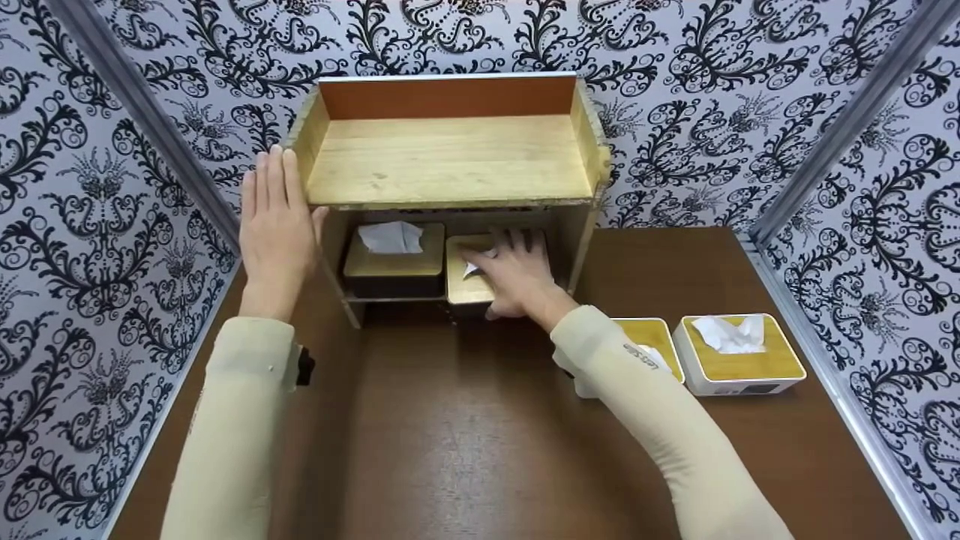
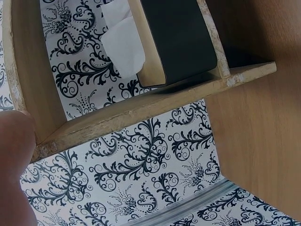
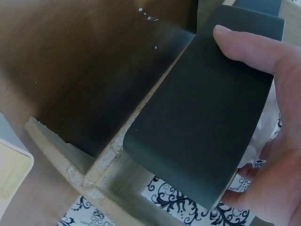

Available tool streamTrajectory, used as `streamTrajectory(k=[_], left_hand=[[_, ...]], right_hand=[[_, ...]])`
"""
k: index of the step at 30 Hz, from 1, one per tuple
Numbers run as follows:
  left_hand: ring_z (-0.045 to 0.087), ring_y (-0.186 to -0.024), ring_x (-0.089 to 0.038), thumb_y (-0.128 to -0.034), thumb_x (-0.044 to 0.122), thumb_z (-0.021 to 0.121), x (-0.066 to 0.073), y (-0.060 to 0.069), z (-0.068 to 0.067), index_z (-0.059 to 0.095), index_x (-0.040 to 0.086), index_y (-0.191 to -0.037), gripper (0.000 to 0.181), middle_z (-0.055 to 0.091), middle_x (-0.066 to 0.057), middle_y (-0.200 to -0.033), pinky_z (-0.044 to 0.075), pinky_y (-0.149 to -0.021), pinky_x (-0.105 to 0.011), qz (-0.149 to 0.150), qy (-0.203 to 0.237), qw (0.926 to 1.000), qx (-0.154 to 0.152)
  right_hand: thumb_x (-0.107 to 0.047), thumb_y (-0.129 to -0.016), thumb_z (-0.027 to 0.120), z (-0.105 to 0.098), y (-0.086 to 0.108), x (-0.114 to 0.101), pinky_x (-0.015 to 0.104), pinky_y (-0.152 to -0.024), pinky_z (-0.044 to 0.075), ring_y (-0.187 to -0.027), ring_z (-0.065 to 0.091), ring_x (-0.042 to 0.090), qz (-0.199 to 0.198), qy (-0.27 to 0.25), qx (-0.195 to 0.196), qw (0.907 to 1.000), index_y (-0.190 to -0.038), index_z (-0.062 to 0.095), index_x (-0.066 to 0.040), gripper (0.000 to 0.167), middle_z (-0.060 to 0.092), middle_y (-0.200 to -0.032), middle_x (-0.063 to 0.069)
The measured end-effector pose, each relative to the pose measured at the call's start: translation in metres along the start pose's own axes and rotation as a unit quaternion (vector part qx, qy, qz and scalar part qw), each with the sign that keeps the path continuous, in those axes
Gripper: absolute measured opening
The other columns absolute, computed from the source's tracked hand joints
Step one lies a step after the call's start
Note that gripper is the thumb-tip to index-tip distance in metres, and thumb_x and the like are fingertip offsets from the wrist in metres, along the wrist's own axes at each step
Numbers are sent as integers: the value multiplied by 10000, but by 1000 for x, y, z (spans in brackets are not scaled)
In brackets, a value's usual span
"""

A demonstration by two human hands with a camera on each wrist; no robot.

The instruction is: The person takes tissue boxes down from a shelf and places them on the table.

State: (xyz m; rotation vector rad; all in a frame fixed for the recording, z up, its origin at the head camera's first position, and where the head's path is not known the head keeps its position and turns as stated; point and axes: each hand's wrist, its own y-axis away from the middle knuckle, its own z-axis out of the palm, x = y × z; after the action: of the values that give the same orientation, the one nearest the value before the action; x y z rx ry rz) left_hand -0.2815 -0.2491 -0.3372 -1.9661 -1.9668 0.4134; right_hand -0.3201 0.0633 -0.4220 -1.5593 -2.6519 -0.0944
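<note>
While left hand (image 1: 276, 225), fingers straight, touches wooden shelf unit (image 1: 450, 161), right hand (image 1: 519, 275), fingers curled, grips black-sided tissue box (image 3: 202, 108).

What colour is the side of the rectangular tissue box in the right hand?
The box's side is blackish grey-green, clearest in the right wrist view.

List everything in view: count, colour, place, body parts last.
Shelf: 1, pale wood, table's rear.
Dark tissue boxes: 2, gold-topped, in the shelf's lower compartment.
White tissue boxes: 2, wood-topped, right side of table.
Tissues: 4, white, one per box.
Table: 1, brown, underneath.
Patterned walls: 3, black on white, left, back, right.
Metal rails: several, grey, wall corners.
Small object: 1, black, left cuff.
Sleeves: 2, cream, forearms.
Left hand: 1, bare, at the shelf's left side.
Right hand: 1, bare, gripping the right dark box.
</note>
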Motion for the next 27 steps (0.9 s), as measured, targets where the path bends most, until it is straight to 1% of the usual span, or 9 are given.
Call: streamTrajectory(k=[3,7,13,21,27], left_hand=[[-32,-1535,-314,-1025,393,407,1,0,-1,-81,44,-1556,801,-62,-148,-1649,-39,-1266,-424,5,22,10000,-1],[-57,-1533,-312,-1030,398,389,1,-1,-2,-111,49,-1551,802,-100,-139,-1645,-78,-1259,-417,8,14,10000,-86],[-55,-1532,-321,-1032,403,374,1,-1,-3,-133,52,-1546,802,-123,-135,-1641,-75,-1259,-428,14,-60,9999,-136],[-15,-1533,-328,-1022,395,415,-1,0,1,-85,47,-1556,810,-64,-147,-1650,-27,-1266,-438,63,-15,9999,85],[-3,-1533,-334,-1018,369,438,-1,0,2,-71,45,-1559,810,-44,-155,-1651,-47,-1265,-426,75,89,9999,111]], right_hand=[[-619,-565,851,-2,3,-1,735,-1124,171,-1444,198,504,-19,84,43,10000,-1507,100,-544,1207,174,-1610,202],[-624,-564,846,-3,9,-1,736,-1117,188,-1445,200,499,-78,156,84,9998,-1503,83,-554,1212,168,-1613,203],[-624,-549,852,-5,18,-3,731,-1112,204,-1433,234,484,-165,165,213,9995,-1489,23,-584,1253,200,-1602,205],[-643,-556,837,-8,31,-9,703,-1113,229,-1420,250,455,-228,371,206,9988,-1507,74,-543,1224,245,-1576,201],[-605,-547,852,-5,39,-12,684,-1121,221,-1414,256,442,-253,343,289,9987,-1504,118,-536,1209,263,-1560,212]])
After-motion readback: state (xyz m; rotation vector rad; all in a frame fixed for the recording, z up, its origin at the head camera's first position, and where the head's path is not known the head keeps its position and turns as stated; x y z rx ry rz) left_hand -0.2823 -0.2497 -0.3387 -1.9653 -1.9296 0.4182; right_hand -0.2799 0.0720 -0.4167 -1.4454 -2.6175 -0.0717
